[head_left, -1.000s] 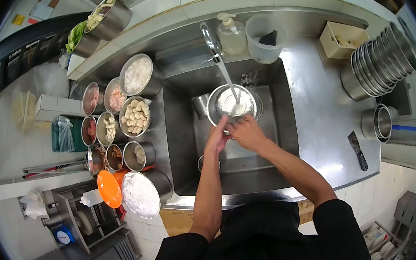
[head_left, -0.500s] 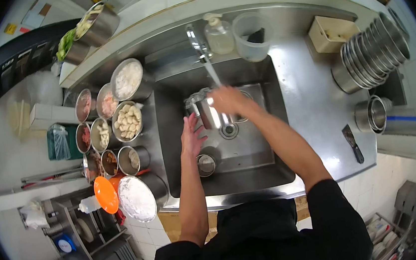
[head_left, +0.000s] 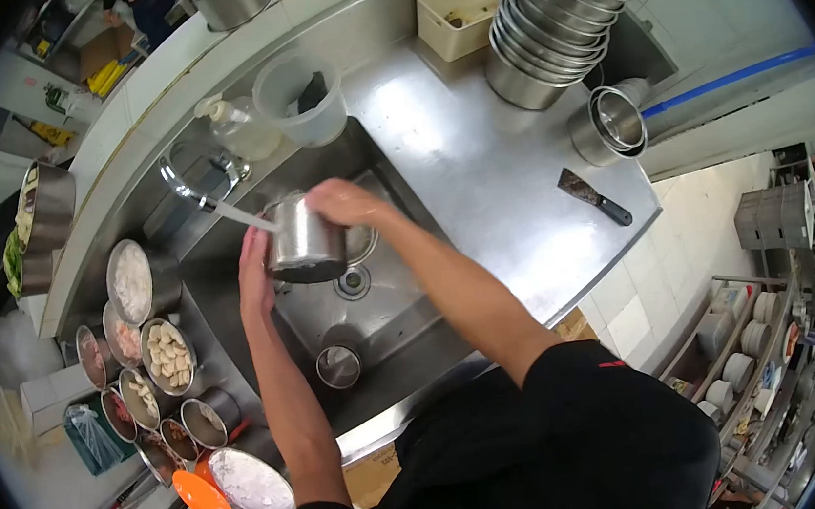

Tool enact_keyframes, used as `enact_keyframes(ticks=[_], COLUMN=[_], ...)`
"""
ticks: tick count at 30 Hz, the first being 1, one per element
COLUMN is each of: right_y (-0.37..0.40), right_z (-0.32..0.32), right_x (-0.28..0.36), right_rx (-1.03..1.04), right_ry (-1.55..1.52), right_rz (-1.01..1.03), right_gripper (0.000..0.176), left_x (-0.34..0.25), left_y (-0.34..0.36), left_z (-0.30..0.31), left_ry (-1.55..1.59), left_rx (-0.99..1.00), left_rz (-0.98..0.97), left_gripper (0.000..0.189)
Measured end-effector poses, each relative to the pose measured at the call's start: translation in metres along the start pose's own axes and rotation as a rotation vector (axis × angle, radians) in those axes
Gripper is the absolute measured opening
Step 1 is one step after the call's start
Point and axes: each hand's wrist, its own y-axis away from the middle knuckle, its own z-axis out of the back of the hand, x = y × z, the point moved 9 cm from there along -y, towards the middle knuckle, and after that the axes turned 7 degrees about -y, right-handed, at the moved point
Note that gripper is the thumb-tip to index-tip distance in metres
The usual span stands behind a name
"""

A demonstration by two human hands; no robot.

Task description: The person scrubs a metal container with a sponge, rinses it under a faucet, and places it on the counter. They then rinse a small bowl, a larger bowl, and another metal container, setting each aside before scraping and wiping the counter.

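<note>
Turned since the earlier frame, the view now put the bench [head_left: 475, 145] right of centre, and both hands had brought the steel pot [head_left: 307, 246] to the water stream, over the sink [head_left: 403, 314] at mid-frame. Curled over its upper right, the right hand's fingers [head_left: 329, 201] clasped it; the left hand's [head_left: 254, 269] lay extended along its left side, their grip unclear. Below, a steel cup [head_left: 325, 370] held something pale. White stuff filled a taller pot [head_left: 165, 278] at left; white powder [head_left: 251, 481] heaped at lower left; a translucent bucket [head_left: 313, 134] held a dark object. Nested pots [head_left: 553, 34] leaned at upper right, near a scraper [head_left: 595, 199] on the bare metal. Racks filled the lower right edge. The steel pot's inside could not be seen, and dark corners cut off the room.
</note>
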Motion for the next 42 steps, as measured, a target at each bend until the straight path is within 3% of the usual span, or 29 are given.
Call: enact_keyframes(ticks=[1,3,6,11,17,20,22,26,27,28,30,31,32,34,35,36,38,42], right_y=[0.033,0.071,0.110,0.130,0.125,0.131,0.133,0.146,0.144,0.144,0.149,0.150,0.151,0.147,0.139,0.139,0.137,0.145], right_z=[0.010,0.015,0.010,-0.028,-0.019,-0.023,-0.027,-0.032,-0.036,-0.037,-0.036,-0.032,-0.026,-0.029,-0.034,-0.034,-0.030,-0.032], right_x=[-0.018,-0.047,-0.066,-0.069,-0.033,-0.010,-0.009,-0.008,-0.038,-0.033,-0.026,-0.013,0.005,0.022,0.024,-0.005,0.001,0.016], right_rx=[-0.061,-0.202,-0.385,-0.347,-0.287,-0.185,-0.151,-0.054,-0.038,-0.027,-0.109,-0.156,-0.268,-0.031,0.335,0.072,0.034,-0.083], right_ry=[-0.330,-0.734,-1.010,-1.646,-1.650,-1.682,-1.719,-1.785,-1.759,-1.755,-1.786,-1.717,-1.571,-1.707,-1.855,-1.789,-1.727,-1.659], right_rz=[-0.272,-0.405,-0.441,-0.276,-0.171,-0.208,-0.210,-0.181,-0.139,-0.148,-0.174,-0.151,-0.181,-0.184,0.079,-0.156,-0.095,-0.185], right_gripper=[0.034,0.037,0.041,0.041,0.044,0.043,0.043,0.042,0.043,0.043,0.047,0.052,0.046,0.035,0.028,0.021,0.018,0.017], left_x=[-0.003,-0.008,-0.012,-0.043,-0.085,-0.101,-0.114,-0.104,-0.107,-0.101,-0.080,-0.069,-0.047,-0.012,0.004,0.023,0.083,0.102], left_y=[-0.010,-0.030,-0.055,-0.047,-0.007,0.024,0.049,0.085,0.094,0.096,0.097,0.098,0.092,0.085,0.084,0.077,0.061,0.053], left_z=[-0.009,-0.031,-0.069,-0.101,-0.091,-0.089,-0.078,-0.076,-0.078,-0.079,-0.063,-0.057,-0.048,-0.041,-0.047,-0.044,-0.043,-0.056], left_ry=[-0.086,-0.299,-0.527,-0.330,0.014,0.096,0.191,0.452,0.530,0.535,0.626,0.647,0.686,0.834,0.933,0.936,1.053,1.111], left_rx=[0.044,0.165,0.437,0.578,0.619,0.607,0.402,0.307,0.228,0.217,0.006,-0.135,-0.214,-0.313,-0.297,-0.298,-0.323,-0.298], left_rz=[0.061,0.130,0.176,0.131,0.108,-0.013,-0.161,-0.233,-0.255,-0.259,-0.270,-0.234,-0.199,-0.074,0.037,0.043,0.210,0.233], left_gripper=[0.048,0.041,0.028,0.023,0.032,0.042,0.045,0.054,0.049,0.049,0.035,0.028,0.027,0.025,0.026,0.026,0.027,0.020])
